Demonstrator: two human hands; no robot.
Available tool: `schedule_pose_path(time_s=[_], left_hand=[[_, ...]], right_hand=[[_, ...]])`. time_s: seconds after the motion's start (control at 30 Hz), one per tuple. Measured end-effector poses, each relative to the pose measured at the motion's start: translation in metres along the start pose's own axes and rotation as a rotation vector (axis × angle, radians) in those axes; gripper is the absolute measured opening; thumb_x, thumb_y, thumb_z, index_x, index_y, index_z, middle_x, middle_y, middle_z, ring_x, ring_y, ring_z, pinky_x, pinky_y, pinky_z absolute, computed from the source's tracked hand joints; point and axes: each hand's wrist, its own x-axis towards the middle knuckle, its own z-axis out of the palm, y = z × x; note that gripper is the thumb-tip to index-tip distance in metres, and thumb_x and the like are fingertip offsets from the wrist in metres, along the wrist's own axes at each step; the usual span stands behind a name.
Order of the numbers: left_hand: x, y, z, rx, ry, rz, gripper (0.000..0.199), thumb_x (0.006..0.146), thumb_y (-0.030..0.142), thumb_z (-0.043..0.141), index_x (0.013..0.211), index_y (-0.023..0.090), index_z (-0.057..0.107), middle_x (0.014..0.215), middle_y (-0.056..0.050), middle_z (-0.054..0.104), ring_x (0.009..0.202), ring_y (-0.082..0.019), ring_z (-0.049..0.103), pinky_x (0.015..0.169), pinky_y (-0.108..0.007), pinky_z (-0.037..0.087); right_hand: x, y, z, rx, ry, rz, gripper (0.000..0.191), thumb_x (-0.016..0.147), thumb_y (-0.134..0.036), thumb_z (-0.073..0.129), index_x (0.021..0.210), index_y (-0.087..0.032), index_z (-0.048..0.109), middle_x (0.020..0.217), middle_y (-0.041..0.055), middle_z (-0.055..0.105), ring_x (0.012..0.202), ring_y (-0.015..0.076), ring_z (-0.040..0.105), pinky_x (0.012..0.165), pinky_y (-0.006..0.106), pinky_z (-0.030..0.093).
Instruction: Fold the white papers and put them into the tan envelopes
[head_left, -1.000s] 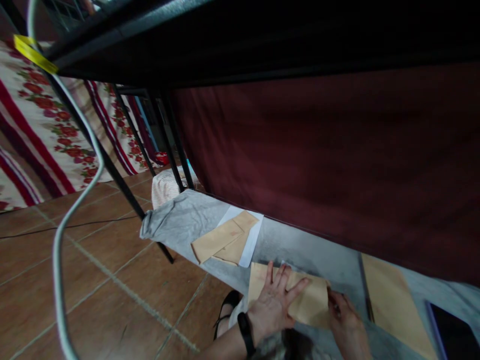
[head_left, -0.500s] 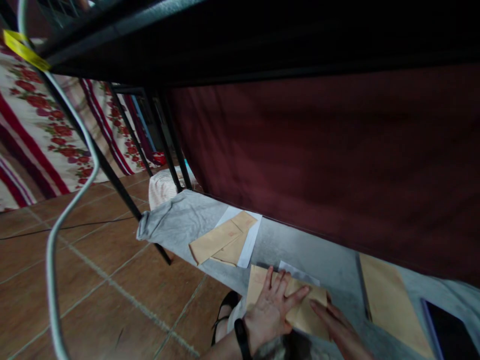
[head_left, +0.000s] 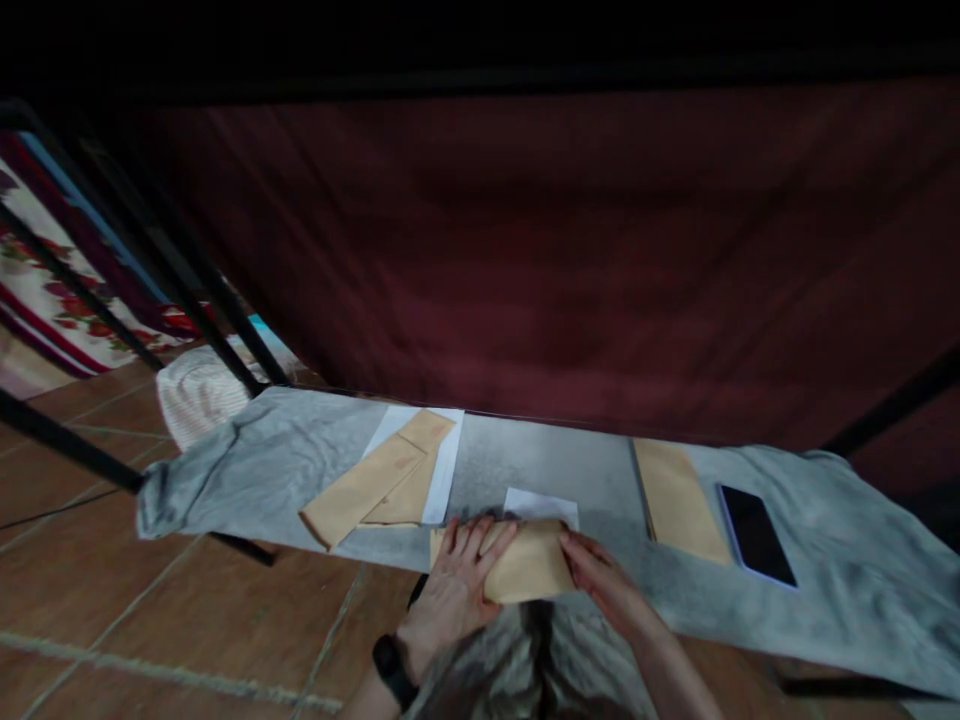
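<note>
A tan kraft-paper envelope (head_left: 534,562) lies at the near edge of the grey cloth-covered bench. My left hand (head_left: 461,572), with a black band on its wrist, rests on its left part with the fingers stretched out. Around its right end my right hand (head_left: 600,578) is closed, fingers and thumb at the edge. Just behind the envelope a white slip of paper (head_left: 541,505) is partly covered. To the left, two more kraft envelopes (head_left: 367,490) overlap on white sheets (head_left: 444,488).
More kraft paper (head_left: 679,500) lies right of my hands, beside a dark-screened phone (head_left: 757,535). The bench's grey cloth (head_left: 285,450) is rumpled at both ends. A dark red curtain (head_left: 525,260) hangs behind. Black metal bars (head_left: 67,440) stand at the left, above a tiled floor (head_left: 187,610).
My view has swung to the right, bringing the whole phone in. My left hand stays spread on the envelope, while my right hand has come round its right end.
</note>
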Motion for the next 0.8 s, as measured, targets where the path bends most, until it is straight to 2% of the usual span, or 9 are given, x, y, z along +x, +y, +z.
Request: schedule_pose_path(time_s=[0.03, 0.07, 0.17, 0.23, 0.33, 0.47, 0.53, 0.63, 0.8], left_hand=[[-0.001, -0.005, -0.001, 0.011, -0.005, -0.035, 0.103, 0.074, 0.032, 0.073, 0.161, 0.033, 0.018, 0.156, -0.009, 0.044, 0.144, -0.034, 0.037, 0.124, -0.059, 0.012], [-0.002, -0.011, -0.002, 0.024, -0.008, -0.074, 0.104, 0.073, 0.032, 0.073, 0.161, 0.032, 0.018, 0.156, -0.01, 0.044, 0.145, -0.034, 0.036, 0.124, -0.059, 0.013], [-0.006, -0.029, -0.009, 0.054, 0.002, -0.179, 0.103, 0.074, 0.032, 0.07, 0.162, 0.028, 0.016, 0.156, -0.012, 0.043, 0.148, -0.034, 0.032, 0.124, -0.057, 0.015], [-0.008, -0.037, -0.011, 0.063, 0.007, -0.226, 0.102, 0.075, 0.031, 0.068, 0.162, 0.027, 0.016, 0.157, -0.013, 0.042, 0.15, -0.034, 0.03, 0.124, -0.056, 0.015], [-0.011, -0.042, -0.01, 0.062, -0.013, -0.269, 0.1, 0.075, 0.032, 0.068, 0.161, 0.026, 0.017, 0.158, -0.013, 0.041, 0.151, -0.033, 0.027, 0.124, -0.056, 0.014], [-0.012, -0.042, -0.003, 0.05, -0.057, -0.29, 0.101, 0.073, 0.031, 0.068, 0.161, 0.026, 0.018, 0.16, -0.013, 0.039, 0.153, -0.034, 0.023, 0.123, -0.057, 0.013], [-0.012, -0.042, 0.0, 0.045, -0.071, -0.298, 0.102, 0.072, 0.031, 0.068, 0.161, 0.026, 0.018, 0.161, -0.013, 0.038, 0.154, -0.034, 0.022, 0.123, -0.057, 0.012], [-0.01, -0.043, 0.001, 0.043, -0.084, -0.312, 0.104, 0.07, 0.031, 0.069, 0.161, 0.024, 0.018, 0.161, -0.014, 0.037, 0.154, -0.034, 0.021, 0.123, -0.056, 0.012], [-0.009, -0.043, 0.002, 0.038, -0.09, -0.313, 0.105, 0.069, 0.031, 0.07, 0.16, 0.022, 0.019, 0.161, -0.014, 0.036, 0.154, -0.033, 0.021, 0.124, -0.053, 0.009]], right_hand=[[0.007, -0.001, -0.005, -0.059, -0.021, -0.019, 0.053, 0.078, -0.067, 0.067, 0.099, -0.019, 0.075, 0.094, 0.0104, 0.077, 0.087, 0.0281, 0.072, 0.077, 0.042, 0.059], [0.015, -0.001, -0.011, -0.152, 0.02, -0.063, 0.053, 0.079, -0.068, 0.064, 0.099, -0.02, 0.074, 0.096, 0.0102, 0.077, 0.085, 0.0273, 0.071, 0.078, 0.042, 0.058], [0.034, 0.006, -0.029, -0.449, 0.256, -0.197, 0.043, 0.076, -0.062, 0.068, 0.093, -0.023, 0.071, 0.096, 0.0091, 0.074, 0.087, 0.0278, 0.068, 0.085, 0.044, 0.054], [0.042, 0.017, -0.034, -0.605, 0.333, -0.24, 0.031, 0.075, -0.051, 0.073, 0.089, -0.023, 0.068, 0.098, 0.0106, 0.073, 0.097, 0.0305, 0.066, 0.091, 0.044, 0.05], [0.045, 0.036, -0.028, -0.911, 0.358, -0.25, 0.022, 0.077, -0.039, 0.074, 0.087, -0.022, 0.065, 0.098, 0.0149, 0.072, 0.105, 0.0346, 0.065, 0.092, 0.043, 0.048], [0.046, 0.052, -0.015, -1.259, 0.381, -0.182, 0.025, 0.083, -0.035, 0.07, 0.099, -0.017, 0.064, 0.105, 0.0218, 0.069, 0.102, 0.0382, 0.066, 0.086, 0.044, 0.049], [0.048, 0.054, -0.013, -1.292, 0.375, -0.167, 0.026, 0.083, -0.033, 0.069, 0.102, -0.016, 0.063, 0.108, 0.0223, 0.068, 0.104, 0.0386, 0.066, 0.088, 0.043, 0.049], [0.051, 0.054, -0.013, -1.199, 0.38, -0.172, 0.022, 0.081, -0.028, 0.068, 0.099, -0.019, 0.061, 0.108, 0.0189, 0.067, 0.108, 0.0377, 0.064, 0.093, 0.043, 0.048], [0.055, 0.059, -0.006, -0.69, 0.361, -0.221, 0.022, 0.076, -0.029, 0.06, 0.096, -0.024, 0.055, 0.102, 0.0109, 0.067, 0.1, 0.0322, 0.065, 0.093, 0.042, 0.049]])
